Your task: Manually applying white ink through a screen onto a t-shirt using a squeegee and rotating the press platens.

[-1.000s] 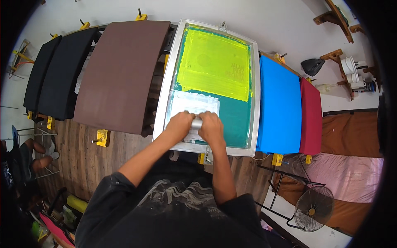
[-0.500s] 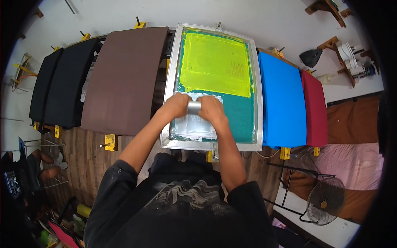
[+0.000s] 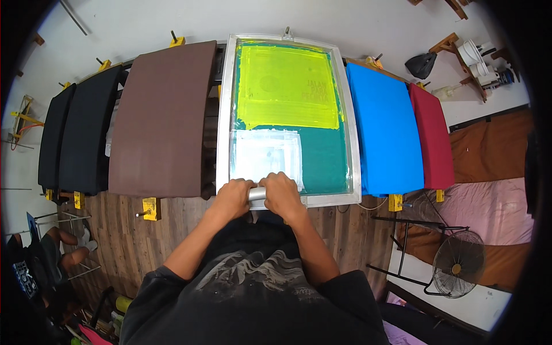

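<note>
Both hands grip a squeegee (image 3: 258, 194) with a silvery handle, at the near end of a screen-printing frame (image 3: 355, 144). My left hand (image 3: 234, 196) is closed round its left end and my right hand (image 3: 281, 194) round its right end. The squeegee's lower edge is hidden by the hands. Just beyond it, a white ink patch (image 3: 267, 152) covers the near left of the green mesh (image 3: 323, 158). A large yellow-green patch (image 3: 287, 86) with faint lettering fills the far part of the mesh. The metal frame lies flat over the work table.
Left of the frame are a brown fabric-covered board (image 3: 161, 121) and two black ones (image 3: 89, 129). To the right stand a blue board (image 3: 385, 129) and a dark red one (image 3: 431, 135). Yellow clamp blocks (image 3: 151, 209) stick out along the near edge. A fan (image 3: 458, 264) stands at lower right; another person's legs (image 3: 66, 247) show at left.
My hands have drawn the squeegee toward me, from the middle of the white patch to the frame's near edge. The white patch now shows uncovered. The view has shifted slightly.
</note>
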`<state>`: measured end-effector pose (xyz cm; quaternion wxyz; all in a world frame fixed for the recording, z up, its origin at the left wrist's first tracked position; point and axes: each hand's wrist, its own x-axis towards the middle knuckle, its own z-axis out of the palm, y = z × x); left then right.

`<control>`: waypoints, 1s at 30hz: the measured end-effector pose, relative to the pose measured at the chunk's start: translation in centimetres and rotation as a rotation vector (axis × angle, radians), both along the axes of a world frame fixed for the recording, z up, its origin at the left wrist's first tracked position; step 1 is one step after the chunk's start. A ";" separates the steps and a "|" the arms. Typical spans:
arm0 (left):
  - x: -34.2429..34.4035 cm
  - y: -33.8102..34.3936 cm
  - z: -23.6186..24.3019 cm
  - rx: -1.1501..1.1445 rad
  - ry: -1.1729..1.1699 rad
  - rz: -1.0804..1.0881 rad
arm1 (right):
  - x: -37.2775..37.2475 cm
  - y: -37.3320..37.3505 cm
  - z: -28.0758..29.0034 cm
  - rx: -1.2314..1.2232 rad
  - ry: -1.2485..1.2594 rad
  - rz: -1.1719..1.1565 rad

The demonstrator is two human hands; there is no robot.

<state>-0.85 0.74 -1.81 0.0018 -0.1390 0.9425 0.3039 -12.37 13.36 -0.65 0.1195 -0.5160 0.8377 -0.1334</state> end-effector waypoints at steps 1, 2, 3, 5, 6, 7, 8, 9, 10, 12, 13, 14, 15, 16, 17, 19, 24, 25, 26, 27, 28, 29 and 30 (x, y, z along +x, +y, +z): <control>-0.2 0.0 0.5 0.022 -0.005 -0.023 | -0.5 0.1 0.6 0.058 -0.016 0.025; -0.9 -0.3 0.9 0.036 -0.082 -0.048 | -1.4 -0.1 0.8 0.104 -0.058 0.027; -1.7 -1.0 1.5 0.048 -0.158 -0.064 | -2.2 -0.6 1.3 0.150 -0.099 0.037; -4.4 -2.0 1.5 -0.001 -0.158 -0.111 | -4.8 -1.6 1.3 0.200 -0.043 0.016; -6.1 -2.6 1.2 -0.024 -0.141 -0.090 | -6.3 -2.0 1.4 0.192 -0.015 0.007; -7.9 -3.1 1.3 -0.036 -0.129 -0.059 | -7.8 -2.5 2.1 0.202 0.036 -0.002; -9.4 -3.7 1.5 -0.050 -0.052 -0.064 | -9.2 -3.2 3.0 0.216 0.049 -0.012; -10.8 -4.0 2.1 -0.031 -0.060 -0.028 | -10.4 -3.7 2.9 0.192 0.078 -0.045; -12.2 -4.6 1.9 -0.056 -0.048 -0.030 | -11.5 -4.3 3.0 0.166 0.111 -0.076; -13.7 -4.7 1.4 -0.088 -0.039 -0.030 | -12.7 -4.8 2.7 0.197 0.088 -0.075; -14.1 -4.7 1.2 -0.121 -0.032 -0.037 | -13.0 -4.7 2.3 0.179 0.033 -0.072; -14.0 -4.7 0.9 -0.120 -0.016 -0.069 | -13.3 -4.5 2.0 0.161 -0.022 -0.070; -13.6 -4.4 0.6 -0.116 -0.024 -0.063 | -13.1 -4.2 1.7 0.164 -0.029 -0.063; -13.2 -4.0 0.3 -0.143 -0.009 -0.060 | -12.7 -3.8 1.2 0.131 -0.028 -0.074; -12.8 -3.6 0.1 -0.169 0.007 -0.057 | -12.3 -3.4 0.8 0.098 -0.028 -0.085; -11.7 -2.2 0.3 -0.139 -0.016 -0.039 | -10.9 -1.8 0.1 0.031 -0.011 -0.084; -6.9 1.4 0.1 -0.079 0.005 -0.083 | -5.7 2.4 -0.2 -0.037 -0.026 -0.113; -6.2 1.7 0.3 -0.036 -0.010 -0.099 | -5.0 2.8 0.1 -0.010 -0.043 -0.120; -5.8 1.8 0.3 0.006 -0.024 -0.113 | -4.6 2.9 0.4 0.017 -0.061 -0.125; -5.7 1.4 0.4 0.023 -0.071 -0.134 | -4.7 2.8 0.7 0.076 -0.098 -0.123; -6.1 0.9 0.2 0.018 -0.109 -0.158 | -5.1 2.2 1.1 0.071 -0.095 -0.120; -6.7 0.0 0.3 0.014 -0.148 -0.181 | -5.7 1.3 1.7 0.174 -0.108 -0.112; -7.3 -0.9 1.0 0.046 -0.184 -0.200 | -6.3 0.5 2.2 0.279 -0.122 -0.105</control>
